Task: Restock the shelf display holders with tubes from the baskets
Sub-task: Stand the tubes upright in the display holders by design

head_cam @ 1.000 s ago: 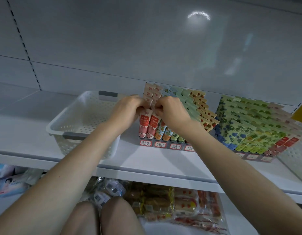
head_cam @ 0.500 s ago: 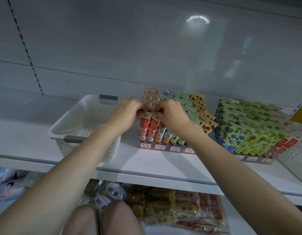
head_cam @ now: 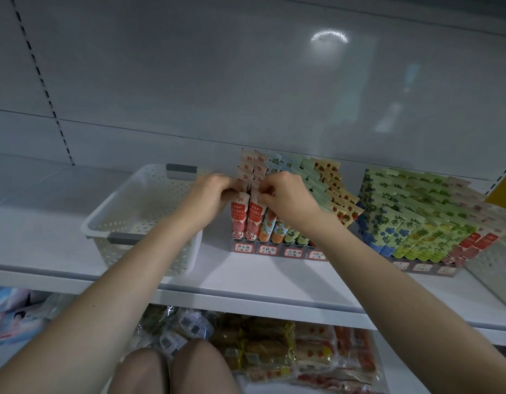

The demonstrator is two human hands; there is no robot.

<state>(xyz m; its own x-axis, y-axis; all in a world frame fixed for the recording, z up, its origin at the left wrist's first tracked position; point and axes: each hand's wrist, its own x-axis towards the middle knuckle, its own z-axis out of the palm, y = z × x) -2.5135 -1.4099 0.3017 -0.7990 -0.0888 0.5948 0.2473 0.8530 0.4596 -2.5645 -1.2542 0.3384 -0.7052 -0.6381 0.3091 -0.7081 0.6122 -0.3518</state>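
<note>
The display holder (head_cam: 274, 249) stands on the shelf (head_cam: 260, 282), packed with rows of tubes. A white basket (head_cam: 115, 206) sits just left of it, and a second full holder (head_cam: 422, 269) stands to its right, with another basket (head_cam: 496, 265) beyond that. Below the holder, on the lower shelf, lie wrapped snack packets (head_cam: 274, 351).

The right hand (head_cam: 288, 197) and its forearm cover the holder's middle rows and right front corner. The left hand (head_cam: 209, 194) hides part of the white basket's far rim.

Compared with a second ago, both hands stay at the same front tubes, barely shifted.

The red tubes (head_cam: 239, 220) fill the holder's two leftmost rows. They stand nearly upright, caps down, flat crimped ends up, leaning slightly back. Both hands' fingers (head_cam: 227, 189) are curled, pinching the crimped tops of the front two.
</note>
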